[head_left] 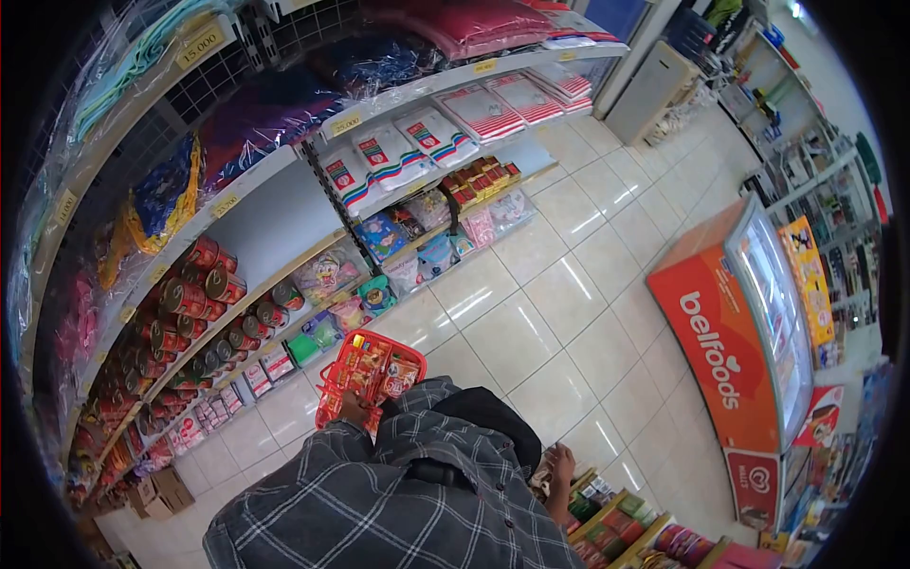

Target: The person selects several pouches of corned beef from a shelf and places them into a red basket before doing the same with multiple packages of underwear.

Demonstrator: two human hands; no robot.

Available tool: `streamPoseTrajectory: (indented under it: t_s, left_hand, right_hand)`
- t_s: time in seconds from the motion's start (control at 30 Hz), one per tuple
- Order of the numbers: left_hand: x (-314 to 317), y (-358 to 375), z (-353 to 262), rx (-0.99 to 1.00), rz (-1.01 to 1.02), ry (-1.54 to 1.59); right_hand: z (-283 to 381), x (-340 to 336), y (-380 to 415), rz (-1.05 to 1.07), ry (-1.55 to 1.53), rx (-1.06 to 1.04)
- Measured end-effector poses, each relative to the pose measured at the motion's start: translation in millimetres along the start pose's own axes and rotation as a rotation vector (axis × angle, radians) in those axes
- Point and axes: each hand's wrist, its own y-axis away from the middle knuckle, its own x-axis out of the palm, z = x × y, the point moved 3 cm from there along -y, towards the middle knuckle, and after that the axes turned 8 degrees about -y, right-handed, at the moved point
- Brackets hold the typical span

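- While L hand (pixel 353 408) is at red basket (pixel 327 406), near left, grip can't tell, snack packs (pixel 365 365) fill it
- R hand (pixel 561 465): near right, grip unclear
- Poss. risk: uneven hold tips basket, packs spill

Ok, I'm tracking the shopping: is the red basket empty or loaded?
Loaded: reddish packets show inside the red basket; how deep they go, I cannot tell.
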Motion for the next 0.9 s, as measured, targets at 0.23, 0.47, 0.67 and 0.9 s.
streamPoseTrajectory:
  t_s: [0.23, 0.47, 0.67, 0.9]
  left_hand:
    - [47.7, 9.9, -4.6, 0.073, 0.115, -0.145]
    - [111.9, 53.6, 4.0, 0.136, 0.227, -0.256]
    - [174.6, 48.5, 28.5, 0.208, 0.348, -0.3]
    - [244.7, 9.5, 66.4, 0.01, 0.196, -0.421]
  right_hand:
    - [24.9, 43.4, -24.7, 0.259, 0.446, -0.09]
    - [-0.3, 5.6, -65.7, 0.357, 0.668, 0.039]
    - [0.2, -13.7, -173.0, 0.48, 0.71, 0.005]
    - [93.0, 103.7, -222.4, 0.768, 0.926, 0.431]
